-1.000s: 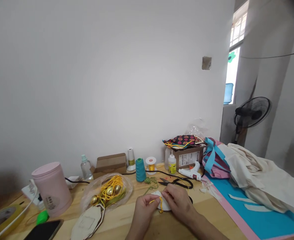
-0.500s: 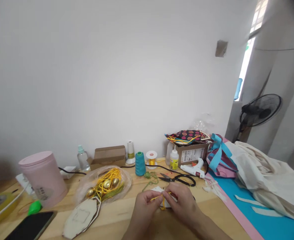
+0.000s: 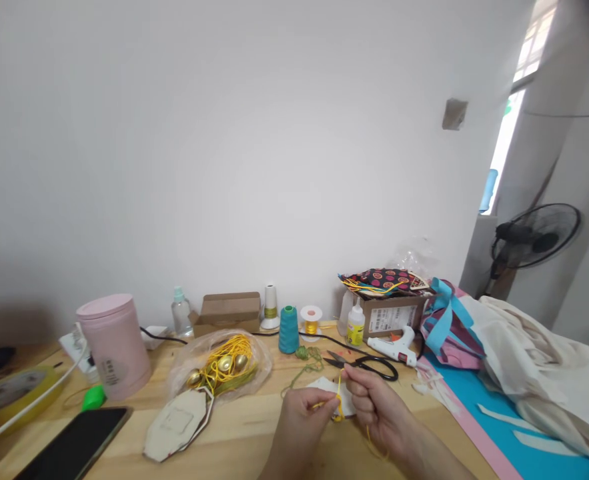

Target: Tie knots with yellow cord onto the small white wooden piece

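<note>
Left hand (image 3: 304, 413): pinching yellow cord (image 3: 339, 392) above bunched strands
Right hand (image 3: 383, 407): pinching it higher, loose length dangling
Yellow cord: seemingly partway worked, slack left over

The scene is viewed by one head-worn camera, held above the near side of the table (image 3: 244, 433) and faced forward and slightly down; the teal thread cone (image 3: 289, 330) is met at mid-range, near the view's upright midline; nearer than the cone, the left hand (image 3: 307, 417) and right hand (image 3: 381, 403) are taken in; beyond it, the wall (image 3: 254, 147) is faced; far to its right, the fan (image 3: 539, 237) is included.
</note>
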The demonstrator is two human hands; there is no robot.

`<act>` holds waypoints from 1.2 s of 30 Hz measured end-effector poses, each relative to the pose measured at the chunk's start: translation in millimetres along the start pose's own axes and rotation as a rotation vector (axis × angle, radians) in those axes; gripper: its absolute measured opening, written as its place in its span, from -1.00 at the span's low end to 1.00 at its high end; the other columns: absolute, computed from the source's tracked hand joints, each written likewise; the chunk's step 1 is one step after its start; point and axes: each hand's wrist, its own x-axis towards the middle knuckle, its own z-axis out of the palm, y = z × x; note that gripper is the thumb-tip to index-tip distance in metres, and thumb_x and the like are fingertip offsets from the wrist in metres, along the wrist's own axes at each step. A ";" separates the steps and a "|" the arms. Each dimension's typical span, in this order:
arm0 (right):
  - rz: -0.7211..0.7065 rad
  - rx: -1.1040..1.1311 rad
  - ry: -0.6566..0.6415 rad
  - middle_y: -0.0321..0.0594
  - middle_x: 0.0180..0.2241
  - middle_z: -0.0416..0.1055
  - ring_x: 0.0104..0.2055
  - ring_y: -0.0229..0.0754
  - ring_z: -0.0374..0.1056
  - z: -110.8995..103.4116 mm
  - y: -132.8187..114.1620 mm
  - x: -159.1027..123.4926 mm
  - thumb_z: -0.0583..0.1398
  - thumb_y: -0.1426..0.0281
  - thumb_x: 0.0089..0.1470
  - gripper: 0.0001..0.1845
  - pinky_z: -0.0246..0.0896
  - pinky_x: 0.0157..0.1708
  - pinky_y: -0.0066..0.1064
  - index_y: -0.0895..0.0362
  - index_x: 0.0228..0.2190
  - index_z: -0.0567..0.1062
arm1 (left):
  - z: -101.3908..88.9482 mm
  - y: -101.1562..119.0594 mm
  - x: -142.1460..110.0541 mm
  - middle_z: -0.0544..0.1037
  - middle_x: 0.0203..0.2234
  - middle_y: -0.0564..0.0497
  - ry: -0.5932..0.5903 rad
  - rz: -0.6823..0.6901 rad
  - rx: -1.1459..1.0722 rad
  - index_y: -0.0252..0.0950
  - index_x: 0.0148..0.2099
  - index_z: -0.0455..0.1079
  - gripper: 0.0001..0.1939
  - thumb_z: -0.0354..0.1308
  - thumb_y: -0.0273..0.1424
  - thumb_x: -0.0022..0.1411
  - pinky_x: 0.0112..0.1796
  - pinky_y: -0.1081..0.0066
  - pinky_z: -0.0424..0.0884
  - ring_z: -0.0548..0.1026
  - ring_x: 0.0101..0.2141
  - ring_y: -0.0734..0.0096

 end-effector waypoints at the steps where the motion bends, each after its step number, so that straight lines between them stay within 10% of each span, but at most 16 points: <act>1: 0.049 0.041 -0.022 -0.60 -0.81 -0.22 -0.81 -0.52 -0.40 -0.7 -0.7 0.6 0.09 0.40 -0.10 -0.87 -0.52 -0.84 -0.66 0.19 -0.58 0.25 | -0.3 -0.9 0.1 0.56 -0.58 -0.02 -0.006 -0.007 -0.002 -0.31 -0.50 0.51 -0.81 0.11 -0.34 -0.07 -0.47 0.46 0.33 0.44 -0.51 0.30; 6: 0.093 -0.014 -0.096 -0.61 -0.86 -0.16 -0.82 -0.49 -0.39 1.6 0.7 -2.4 0.03 0.45 -0.13 -0.87 -0.49 -0.85 -0.65 0.16 -0.43 0.31 | -2.7 -2.6 2.4 0.56 -0.56 -0.05 0.024 -0.030 -0.057 -0.34 -0.45 0.52 -0.80 0.12 -0.36 -0.09 -0.45 0.44 0.33 0.44 -0.49 0.29; 19: -0.543 -1.318 0.045 -0.49 -0.79 -0.02 -0.74 -0.39 -0.12 -1.0 27.3 1.3 0.00 0.46 -0.09 -0.70 -0.26 -0.73 -0.55 0.13 -0.27 0.38 | -3.8 2.1 4.3 0.53 -0.65 -0.01 0.048 -0.103 -0.205 -0.36 -0.56 0.49 -0.87 0.12 -0.45 -0.19 -0.46 0.45 0.30 0.41 -0.54 0.36; 26: -0.709 -1.560 0.137 -0.32 -0.60 0.33 -0.56 -0.28 0.20 4.3 21.2 -4.0 0.04 0.39 -0.05 -0.76 0.01 -0.55 -0.49 0.04 -0.31 0.43 | -3.0 2.7 5.2 0.51 -0.66 -0.01 0.025 -0.114 -0.189 -0.38 -0.58 0.46 -0.84 0.13 -0.39 -0.14 -0.44 0.45 0.29 0.41 -0.53 0.37; 36: -0.747 -1.612 0.086 -0.27 -0.48 0.31 -0.37 -0.23 0.22 5.1 12.4 -4.2 0.05 0.51 -0.06 -0.79 0.05 -0.42 -0.47 0.07 -0.50 0.46 | -0.4 -0.9 6.2 0.31 -0.82 0.13 0.087 -0.229 -0.273 -0.41 -0.58 0.43 -0.77 0.17 -0.30 -0.23 -0.72 0.57 -0.04 0.07 -0.79 0.68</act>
